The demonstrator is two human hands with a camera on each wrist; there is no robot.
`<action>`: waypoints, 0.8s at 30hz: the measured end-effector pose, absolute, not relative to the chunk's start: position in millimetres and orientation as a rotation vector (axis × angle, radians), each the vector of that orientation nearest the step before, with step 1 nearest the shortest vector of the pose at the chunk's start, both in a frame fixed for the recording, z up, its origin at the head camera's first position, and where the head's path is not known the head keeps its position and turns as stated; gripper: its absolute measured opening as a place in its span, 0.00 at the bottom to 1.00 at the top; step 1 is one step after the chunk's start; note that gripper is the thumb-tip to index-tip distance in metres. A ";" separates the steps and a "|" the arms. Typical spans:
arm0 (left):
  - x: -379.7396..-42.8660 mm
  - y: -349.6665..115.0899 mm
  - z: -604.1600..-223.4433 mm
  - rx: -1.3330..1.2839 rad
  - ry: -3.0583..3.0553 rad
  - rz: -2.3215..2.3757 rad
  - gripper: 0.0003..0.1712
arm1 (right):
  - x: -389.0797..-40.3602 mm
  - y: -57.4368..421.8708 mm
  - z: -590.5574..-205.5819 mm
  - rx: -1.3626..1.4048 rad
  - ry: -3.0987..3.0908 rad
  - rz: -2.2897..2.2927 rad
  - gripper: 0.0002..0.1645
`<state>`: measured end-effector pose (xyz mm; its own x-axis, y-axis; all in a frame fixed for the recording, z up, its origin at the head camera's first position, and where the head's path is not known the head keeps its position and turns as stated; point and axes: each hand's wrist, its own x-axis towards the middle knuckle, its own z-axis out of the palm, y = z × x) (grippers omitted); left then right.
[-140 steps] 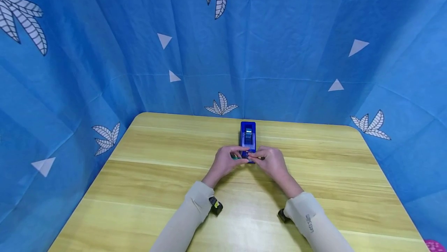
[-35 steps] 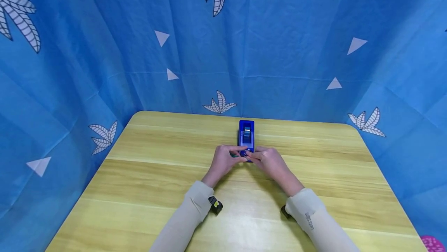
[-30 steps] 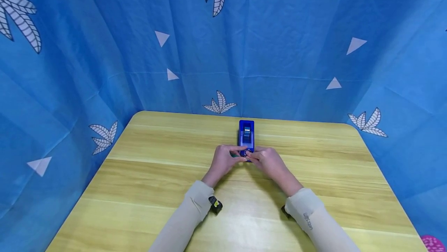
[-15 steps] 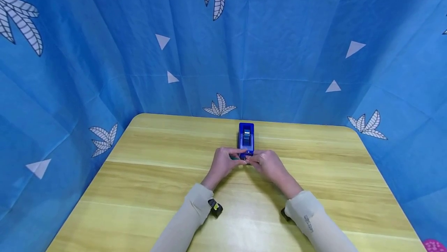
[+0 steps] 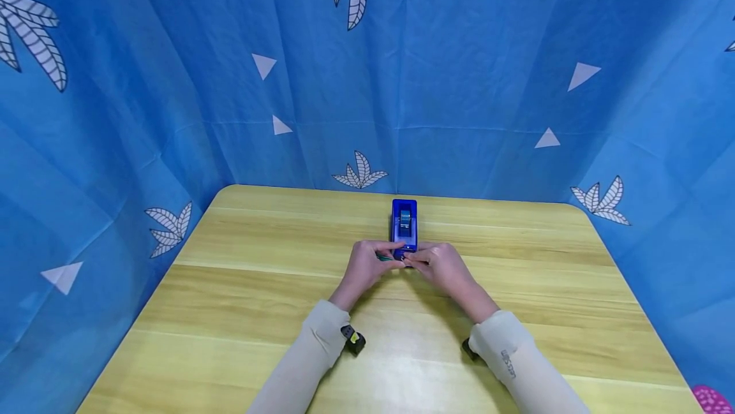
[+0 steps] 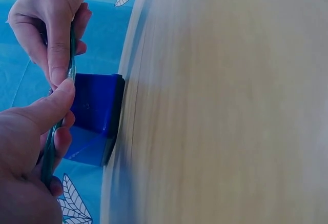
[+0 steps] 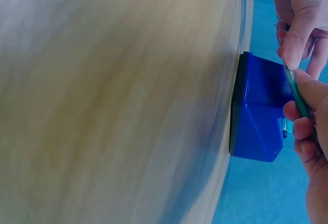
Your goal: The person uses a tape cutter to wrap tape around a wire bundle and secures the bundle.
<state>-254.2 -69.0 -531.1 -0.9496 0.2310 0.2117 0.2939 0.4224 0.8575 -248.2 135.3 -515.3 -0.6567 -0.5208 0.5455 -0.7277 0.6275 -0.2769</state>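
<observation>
A blue tape dispenser (image 5: 405,222) with a shiny roll stands on the table, just beyond both hands. My left hand (image 5: 367,261) pinches a thin green cord-like strand (image 6: 49,155) between thumb and fingers. Thumb and fingers of my right hand (image 5: 439,264) pinch the same strand close by, and the fingertips of the two hands nearly meet. In the right wrist view, the strand (image 7: 298,95) has a clear, glossy stretch near the fingertips; whether that is tape I cannot tell. Fingers hide much of the strand.
The wooden table (image 5: 230,312) has rounded far corners, and a blue curtain (image 5: 476,69) with leaf patterns hangs close behind and at its sides. A pink patterned object (image 5: 712,400) shows at the lower right corner. Black cameras sit on both wrists.
Compared with the earliest frame, my right fingertips are slightly nearer the left ones, still pinching. Both hands stay in front of the dispenser, which has not visibly moved; the head view shifts slightly.
</observation>
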 end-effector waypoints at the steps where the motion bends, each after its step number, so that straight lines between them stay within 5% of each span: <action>1: -254.4 -69.1 -531.2 -0.482 -2.600 -1.581 0.22 | -248.2 135.3 -515.4 0.989 -2.433 0.682 0.09; 18: -250.1 -79.5 -525.6 -0.636 -2.674 -1.398 0.25 | -244.5 136.5 -514.7 0.986 -2.397 0.727 0.08; 24: -245.9 -91.8 -516.6 -0.701 -2.741 -1.254 0.17 | -242.4 137.2 -514.8 0.985 -2.350 0.752 0.09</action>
